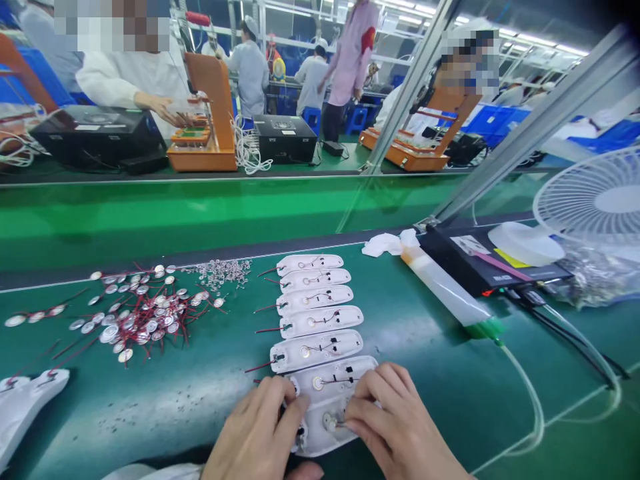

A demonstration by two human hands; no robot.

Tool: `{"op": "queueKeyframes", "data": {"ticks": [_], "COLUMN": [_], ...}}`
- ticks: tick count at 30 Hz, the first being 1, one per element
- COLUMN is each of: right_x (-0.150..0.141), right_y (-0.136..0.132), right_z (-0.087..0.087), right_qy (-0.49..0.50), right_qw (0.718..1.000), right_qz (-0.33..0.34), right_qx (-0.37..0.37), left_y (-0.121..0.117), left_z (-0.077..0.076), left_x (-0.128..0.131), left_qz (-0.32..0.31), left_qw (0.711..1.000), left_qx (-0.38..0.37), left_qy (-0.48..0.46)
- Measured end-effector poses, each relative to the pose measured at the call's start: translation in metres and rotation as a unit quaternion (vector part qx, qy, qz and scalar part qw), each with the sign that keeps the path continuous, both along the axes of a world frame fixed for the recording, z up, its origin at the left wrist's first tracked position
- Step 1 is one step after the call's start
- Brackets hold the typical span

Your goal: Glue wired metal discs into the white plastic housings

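Six white shells (321, 328) with discs (311, 321); nearest shell (323, 441) apparently under way. Loose discs (151, 326), left, unfitted. Left hand (260, 427) curled, hold unclear; right hand (395, 417) pinched, grip hidden.

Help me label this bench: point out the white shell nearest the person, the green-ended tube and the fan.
White shell (319, 438): head view, on its bare surface below the round disc.
Green-ended tube (447, 284): head view, midway along its pale body.
Fan (617, 199): head view, on its round hub.
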State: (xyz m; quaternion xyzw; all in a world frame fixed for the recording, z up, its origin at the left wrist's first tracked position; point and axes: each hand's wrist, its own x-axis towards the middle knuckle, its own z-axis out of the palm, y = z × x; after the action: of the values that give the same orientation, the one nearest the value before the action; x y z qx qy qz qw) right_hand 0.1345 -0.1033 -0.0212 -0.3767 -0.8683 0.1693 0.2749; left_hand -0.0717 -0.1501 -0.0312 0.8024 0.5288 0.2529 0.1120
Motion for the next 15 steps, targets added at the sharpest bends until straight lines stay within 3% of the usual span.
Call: {"op": "queueKeyframes", "data": {"ticks": [15], "right_x": [-0.006], "right_y": [0.004], "right_z": [0.009], "right_qy": [-0.048], "right_qw": [0.998], "right_qz": [0.026], "right_qx": [0.012], "left_y": [0.0], "left_z": [0.0], "left_x": [0.005], "left_qz": [-0.008], "left_qw": [0.999], "left_qx": [0.009], "left_qy": [0.05]}}
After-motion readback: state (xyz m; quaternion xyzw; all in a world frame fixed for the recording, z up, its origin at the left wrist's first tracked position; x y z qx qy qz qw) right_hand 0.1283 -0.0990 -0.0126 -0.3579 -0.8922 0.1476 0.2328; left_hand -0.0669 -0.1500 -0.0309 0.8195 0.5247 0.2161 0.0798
